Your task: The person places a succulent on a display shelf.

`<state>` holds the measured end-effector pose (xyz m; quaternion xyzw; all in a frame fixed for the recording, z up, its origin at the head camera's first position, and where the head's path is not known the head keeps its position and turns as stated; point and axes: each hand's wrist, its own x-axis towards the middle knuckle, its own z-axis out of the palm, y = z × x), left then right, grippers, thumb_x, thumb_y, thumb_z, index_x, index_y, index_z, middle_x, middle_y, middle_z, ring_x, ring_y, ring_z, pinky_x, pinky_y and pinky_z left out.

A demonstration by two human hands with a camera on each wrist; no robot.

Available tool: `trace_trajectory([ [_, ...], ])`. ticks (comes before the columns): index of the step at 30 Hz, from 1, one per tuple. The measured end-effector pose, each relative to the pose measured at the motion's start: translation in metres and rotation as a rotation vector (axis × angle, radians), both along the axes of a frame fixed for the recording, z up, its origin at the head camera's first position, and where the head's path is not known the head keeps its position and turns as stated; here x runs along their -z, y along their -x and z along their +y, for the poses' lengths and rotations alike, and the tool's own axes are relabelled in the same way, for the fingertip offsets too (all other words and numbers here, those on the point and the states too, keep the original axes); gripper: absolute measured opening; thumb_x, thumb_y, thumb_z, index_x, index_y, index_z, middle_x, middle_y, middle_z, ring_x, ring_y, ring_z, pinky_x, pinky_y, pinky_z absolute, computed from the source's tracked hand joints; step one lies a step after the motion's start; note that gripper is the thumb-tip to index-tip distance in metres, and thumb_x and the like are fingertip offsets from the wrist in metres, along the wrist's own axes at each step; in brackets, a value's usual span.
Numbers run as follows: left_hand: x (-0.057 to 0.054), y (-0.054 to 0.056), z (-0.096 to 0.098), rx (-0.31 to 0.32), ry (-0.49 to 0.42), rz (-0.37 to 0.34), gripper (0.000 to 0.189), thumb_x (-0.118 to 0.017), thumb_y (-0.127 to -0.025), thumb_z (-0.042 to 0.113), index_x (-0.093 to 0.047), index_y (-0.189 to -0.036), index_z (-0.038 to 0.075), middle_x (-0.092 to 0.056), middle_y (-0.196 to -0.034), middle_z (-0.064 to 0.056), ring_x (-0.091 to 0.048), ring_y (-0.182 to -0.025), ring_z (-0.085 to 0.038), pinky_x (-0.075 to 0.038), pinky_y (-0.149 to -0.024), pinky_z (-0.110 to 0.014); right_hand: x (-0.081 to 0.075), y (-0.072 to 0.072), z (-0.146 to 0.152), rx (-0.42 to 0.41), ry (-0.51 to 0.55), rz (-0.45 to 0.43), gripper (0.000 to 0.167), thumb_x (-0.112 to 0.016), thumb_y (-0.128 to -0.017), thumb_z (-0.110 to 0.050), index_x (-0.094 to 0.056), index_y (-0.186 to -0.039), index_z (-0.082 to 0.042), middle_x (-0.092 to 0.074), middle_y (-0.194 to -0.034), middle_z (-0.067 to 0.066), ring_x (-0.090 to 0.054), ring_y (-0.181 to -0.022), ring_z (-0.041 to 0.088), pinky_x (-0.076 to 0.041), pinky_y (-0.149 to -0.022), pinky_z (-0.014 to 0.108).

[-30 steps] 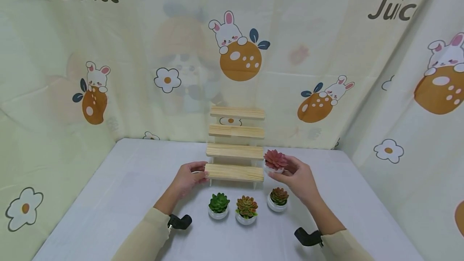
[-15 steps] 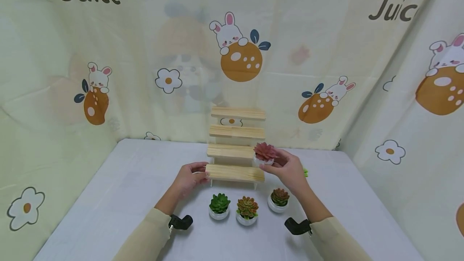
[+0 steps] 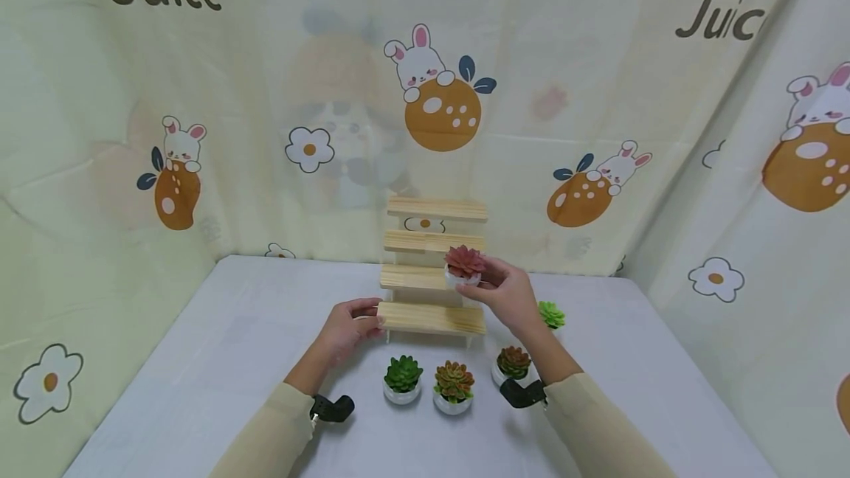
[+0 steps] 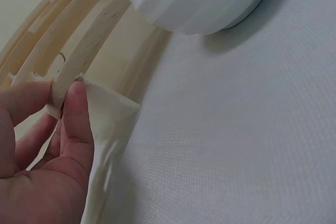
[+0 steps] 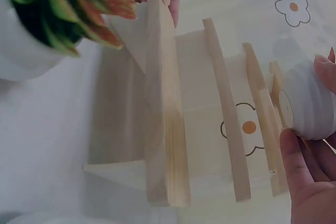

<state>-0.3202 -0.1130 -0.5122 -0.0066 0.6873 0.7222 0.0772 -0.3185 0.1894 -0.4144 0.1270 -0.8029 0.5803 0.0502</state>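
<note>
A wooden tiered shelf (image 3: 432, 318) with a white frame stands at the back middle of the table. The left hand (image 3: 344, 327) pinches the left end of its lowest board, thumb and fingers on opposite faces in the left wrist view. Held by its white ribbed pot (image 5: 310, 100) in the right hand (image 3: 510, 295), a potted succulent (image 3: 464, 261) with dusky red leaves is upright in front of the shelf's right half, over the second board from the bottom. In the right wrist view the pot's underside looks apart from the boards.
Nearer on the white table (image 3: 199, 367) stand a green potted succulent (image 3: 402, 376), an orange-green one (image 3: 454, 383) and a reddish-green one (image 3: 513, 364). A bright green one (image 3: 551, 314) is partly behind the right forearm. A printed curtain (image 3: 265, 190) hangs behind.
The right hand has carried the red succulent leftward and up, from beside the shelf to in front of its boards. The bright green succulent has come into view. The left hand stays put.
</note>
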Motion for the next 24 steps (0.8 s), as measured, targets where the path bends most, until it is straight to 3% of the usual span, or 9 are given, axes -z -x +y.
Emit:
trace_trajectory([
  [11, 0.000, 0.001, -0.001, 0.004, -0.010, -0.002, 0.043, -0.067, -0.092, -0.008, -0.062, -0.134, -0.004, -0.065, -0.117, -0.020, -0.069, -0.091, -0.018, -0.066, -0.081, -0.031, -0.015, 0.017, -0.024, -0.029, 0.044, 0.001, 0.065, -0.090, -0.079, -0.028, -0.065, -0.136, -0.010, -0.069, -0.133, 0.014, -0.070, -0.117, 0.026, -0.062, -0.087, 0.022],
  [24, 0.000, -0.001, -0.001, 0.002, -0.006, -0.006, 0.044, -0.066, -0.092, -0.007, -0.062, -0.136, -0.004, -0.064, -0.118, -0.020, -0.069, -0.092, -0.019, -0.066, -0.080, -0.031, -0.028, 0.039, -0.049, -0.066, 0.085, 0.024, 0.066, -0.089, -0.081, -0.021, -0.062, -0.140, -0.007, -0.068, -0.133, 0.018, -0.069, -0.118, 0.029, -0.062, -0.086, 0.021],
])
